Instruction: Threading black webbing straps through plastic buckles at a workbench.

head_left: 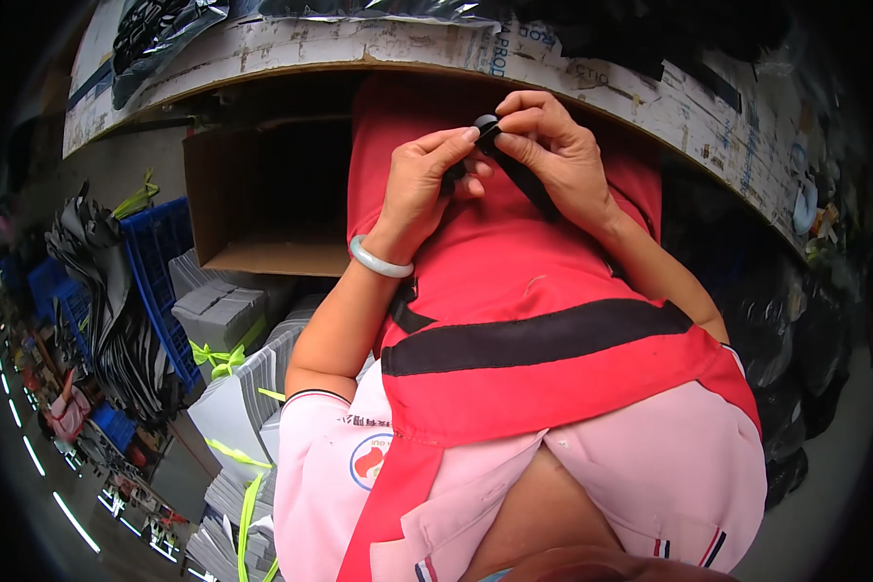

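Note:
Both hands meet over my lap, just below the worktable's edge. My left hand [427, 179], with a pale green bangle [379, 259] on its wrist, pinches a small black piece [486, 123] with thumb and forefinger. From the other side, my right hand [553, 150] grips the same piece with its fingertips. A narrow black strap [529, 184] hangs from the piece and runs down under my right palm. Below the hands lies a red apron [524, 281] with a black band across it.
A worn worktable [650, 97] curves along the top, with dark bags on it. An open cardboard box [262, 194] sits under it on the left. Further left are a blue crate [160, 262], stacks of grey flat packs tied with yellow-green string [225, 359], and black bundles.

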Demonstrator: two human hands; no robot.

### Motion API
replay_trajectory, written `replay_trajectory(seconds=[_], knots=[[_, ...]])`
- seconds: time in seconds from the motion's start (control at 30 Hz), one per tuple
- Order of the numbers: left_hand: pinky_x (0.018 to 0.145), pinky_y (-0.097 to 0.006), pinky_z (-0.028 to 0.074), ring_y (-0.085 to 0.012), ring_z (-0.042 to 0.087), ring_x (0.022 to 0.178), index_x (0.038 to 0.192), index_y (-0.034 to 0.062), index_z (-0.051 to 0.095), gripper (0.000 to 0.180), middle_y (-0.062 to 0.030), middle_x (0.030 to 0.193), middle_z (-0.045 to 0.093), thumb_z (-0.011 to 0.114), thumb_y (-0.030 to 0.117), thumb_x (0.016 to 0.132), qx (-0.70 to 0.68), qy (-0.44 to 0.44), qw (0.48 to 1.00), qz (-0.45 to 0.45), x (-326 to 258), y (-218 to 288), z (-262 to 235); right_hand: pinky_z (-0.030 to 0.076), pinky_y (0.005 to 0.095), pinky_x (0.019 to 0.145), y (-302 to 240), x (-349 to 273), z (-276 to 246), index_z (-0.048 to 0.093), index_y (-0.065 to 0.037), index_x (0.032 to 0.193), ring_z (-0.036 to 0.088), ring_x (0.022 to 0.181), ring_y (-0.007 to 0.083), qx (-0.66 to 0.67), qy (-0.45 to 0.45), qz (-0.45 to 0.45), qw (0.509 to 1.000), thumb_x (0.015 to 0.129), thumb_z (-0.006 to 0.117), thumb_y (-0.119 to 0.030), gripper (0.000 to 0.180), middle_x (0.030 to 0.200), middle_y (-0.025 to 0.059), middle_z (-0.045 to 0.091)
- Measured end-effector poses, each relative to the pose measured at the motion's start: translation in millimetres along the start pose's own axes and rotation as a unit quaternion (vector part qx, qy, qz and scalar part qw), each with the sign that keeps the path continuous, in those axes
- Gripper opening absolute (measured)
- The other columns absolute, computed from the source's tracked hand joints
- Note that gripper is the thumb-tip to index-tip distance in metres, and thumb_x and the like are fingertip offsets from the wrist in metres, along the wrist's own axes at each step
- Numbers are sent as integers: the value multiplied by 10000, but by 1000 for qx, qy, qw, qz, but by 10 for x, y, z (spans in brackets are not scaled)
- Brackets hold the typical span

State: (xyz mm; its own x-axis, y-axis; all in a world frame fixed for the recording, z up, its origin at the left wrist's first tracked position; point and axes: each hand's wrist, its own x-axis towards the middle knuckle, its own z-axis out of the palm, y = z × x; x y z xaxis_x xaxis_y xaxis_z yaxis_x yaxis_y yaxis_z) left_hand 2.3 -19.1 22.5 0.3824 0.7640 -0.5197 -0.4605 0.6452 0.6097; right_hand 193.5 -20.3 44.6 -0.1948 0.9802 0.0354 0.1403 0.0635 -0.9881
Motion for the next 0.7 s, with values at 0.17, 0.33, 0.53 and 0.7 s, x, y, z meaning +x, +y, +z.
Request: replay_trajectory(seconds=[0.17,0.33,0.53,0.7], knots=[[510,-249,554,-166,682,693,1075,-73,657,259,-130,874,694,663,131,915,65,46,991,106,-41,43,126,472,191,624,-446,-12,-19,647,-16,990,574,707,60,112,-1,72,991,923,658,-115,120,873,11,626],[512,-243,557,-120,661,712,1070,-60,672,223,-105,883,692,672,91,905,105,55,976,184,-54,-24,107,480,197,470,-237,-44,-85,582,-7,907,594,569,69,124,-41,253,958,902,678,-125,152,754,33,624],[499,-199,501,-68,589,646,1064,-1,696,184,-28,878,662,681,28,883,196,44,949,242,-88,-71,102,530,216,501,-191,-31,42,563,2,1004,619,588,93,196,8,222,955,914,661,-125,184,798,48,621],[508,-187,449,-51,560,637,1008,4,698,160,-28,919,646,647,-56,869,235,-6,927,291,-85,-49,23,539,211,530,-130,-11,-68,586,9,1084,637,602,111,242,-69,279,927,993,552,-245,272,808,43,613]])
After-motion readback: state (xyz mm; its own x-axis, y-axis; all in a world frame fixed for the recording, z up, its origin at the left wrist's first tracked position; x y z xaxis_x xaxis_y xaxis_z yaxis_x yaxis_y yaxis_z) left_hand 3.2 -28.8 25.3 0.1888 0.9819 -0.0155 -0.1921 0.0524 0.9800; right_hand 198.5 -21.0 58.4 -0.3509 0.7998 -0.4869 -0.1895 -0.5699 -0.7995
